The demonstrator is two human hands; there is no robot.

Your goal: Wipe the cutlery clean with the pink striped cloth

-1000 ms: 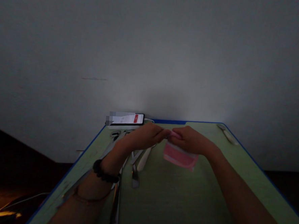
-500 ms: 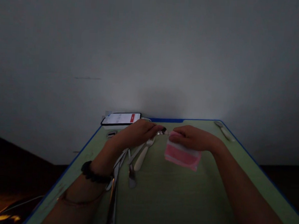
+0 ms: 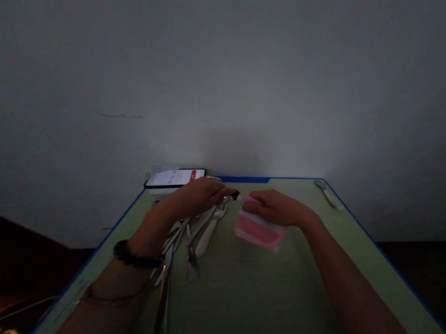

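With the tabletop [image 3: 260,300] as a clock face, twelve at the wall, the pink-and-white striped cloth [image 3: 259,234] hangs towards twelve, folded and soft, its lower edge loose. The right hand [image 3: 279,208] has its fingers curled closed around the cloth's top. Near eleven, the left hand [image 3: 196,198] pinches a metal utensil [image 3: 235,195], fingers closed on it; a dark, shiny part points at the cloth towards three. The hand covers the rest, so its type is unclear, as is whether the cloth wraps its far end.

A white-handled fork [image 3: 208,234] lies near ten. At eight, a long metal piece of cutlery [image 3: 164,299] is cut off by the bottom edge; the left forearm hides others. The smartphone [image 3: 177,178] at eleven is partly pixelated.
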